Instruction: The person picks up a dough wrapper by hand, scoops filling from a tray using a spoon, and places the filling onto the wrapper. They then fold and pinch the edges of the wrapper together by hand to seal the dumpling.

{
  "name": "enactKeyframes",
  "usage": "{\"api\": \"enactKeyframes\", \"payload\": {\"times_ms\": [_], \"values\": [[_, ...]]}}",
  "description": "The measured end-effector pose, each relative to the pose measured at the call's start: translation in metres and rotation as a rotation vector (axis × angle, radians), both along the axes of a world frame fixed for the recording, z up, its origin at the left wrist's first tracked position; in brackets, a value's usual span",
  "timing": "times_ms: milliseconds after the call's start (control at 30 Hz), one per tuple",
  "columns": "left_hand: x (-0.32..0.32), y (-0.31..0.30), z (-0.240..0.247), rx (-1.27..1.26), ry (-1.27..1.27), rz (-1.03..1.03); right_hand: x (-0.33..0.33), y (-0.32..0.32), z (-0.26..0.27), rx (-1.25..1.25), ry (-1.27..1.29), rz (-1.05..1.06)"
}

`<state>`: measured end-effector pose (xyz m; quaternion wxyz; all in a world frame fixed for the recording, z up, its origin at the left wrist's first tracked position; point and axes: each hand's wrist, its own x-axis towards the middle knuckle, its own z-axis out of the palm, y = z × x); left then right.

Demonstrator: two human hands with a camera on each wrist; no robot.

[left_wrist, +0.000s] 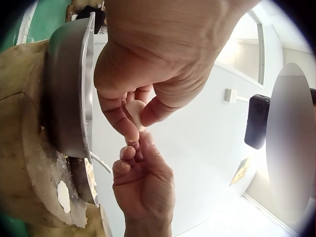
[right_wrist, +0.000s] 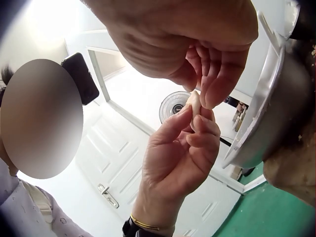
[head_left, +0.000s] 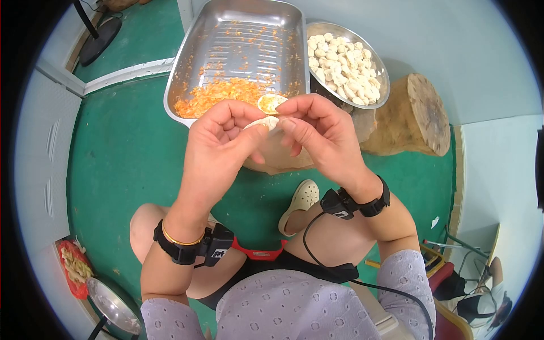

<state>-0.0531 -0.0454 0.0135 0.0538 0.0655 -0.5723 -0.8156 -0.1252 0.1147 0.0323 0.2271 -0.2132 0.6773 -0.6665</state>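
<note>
Between my two hands is a small white dumpling point(head_left: 264, 123), its dough folded over. My left hand point(head_left: 215, 150) pinches it between thumb and curled fingers; the left wrist view shows the pale dough point(left_wrist: 135, 111) in that grip. At its other end, the fingertips of my right hand point(head_left: 326, 139) pinch the dough edge, also seen in the right wrist view on the dumpling point(right_wrist: 194, 102). Just beyond the fingers, a white oval piece point(head_left: 271, 103) with orange filling on it overlaps the tray's near rim. Chopped orange filling point(head_left: 226, 93) is heaped at the tray's near end.
The deep metal tray point(head_left: 249, 42) stands ahead, with a steel bowl point(head_left: 387, 85) of many white dumplings point(head_left: 343, 68) to its right. Wooden stumps point(head_left: 411, 116) are under and beside them. A white scrap point(left_wrist: 63, 196) lies on the wood. A cable point(head_left: 317, 258) runs from my right wrist.
</note>
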Motion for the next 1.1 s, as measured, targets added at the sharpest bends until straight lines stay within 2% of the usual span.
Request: {"api": "enactKeyframes", "payload": {"times_ms": [333,533,600,700,1100], "values": [[-0.0001,0.0000,-0.0004,0.025,0.050,-0.029,0.0006,0.0000,-0.0019,0.036,0.015,0.038],[0.0002,0.0010,0.0000,-0.018,0.014,-0.011,0.0004,0.0017,-0.0055,0.088,0.150,-0.002],[0.0004,0.0021,0.0001,-0.033,0.002,-0.011,-0.0009,0.0021,-0.0062,0.057,0.325,0.037],[0.0010,0.0051,-0.0024,-0.067,0.024,-0.001,-0.0015,0.0023,-0.0059,0.069,0.358,0.070],[0.0010,0.0046,0.0004,-0.087,0.084,0.001,0.0014,-0.0004,-0.0083,-0.019,0.188,0.031]]}}
